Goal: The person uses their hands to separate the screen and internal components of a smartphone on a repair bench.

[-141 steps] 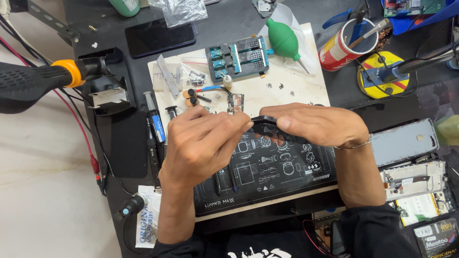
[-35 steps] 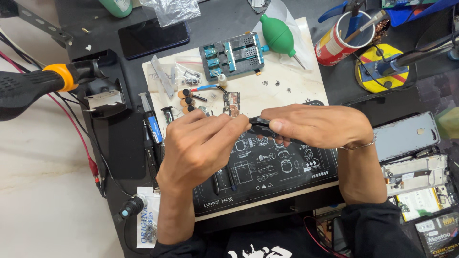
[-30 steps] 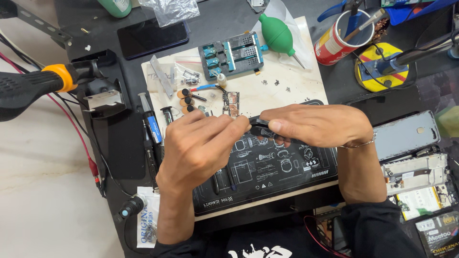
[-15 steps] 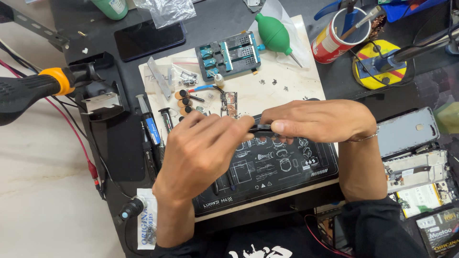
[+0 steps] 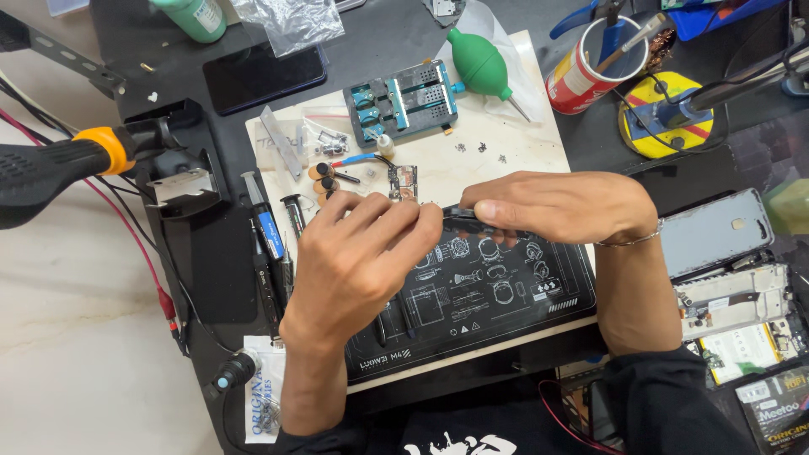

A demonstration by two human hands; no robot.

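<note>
Head view showed the right hand point(image 5: 560, 206) pinching a dark tool point(image 5: 472, 221) at mid-frame. The tool lay roughly level, its long axis left-right, its tip toward the left hand point(image 5: 358, 261), whose closed fingertips met that tip above the black mat point(image 5: 497, 295).

The dark tool point(image 5: 472, 221) pinched between the left hand point(image 5: 358, 261) and the right hand point(image 5: 560, 206) shows only a short stretch; its tip is lost under the left fingertips and its handle inside the right fist. Whatever the tip touches is too small to tell. Below the grip, both hands cover much of the black work mat point(image 5: 497, 295).
</note>
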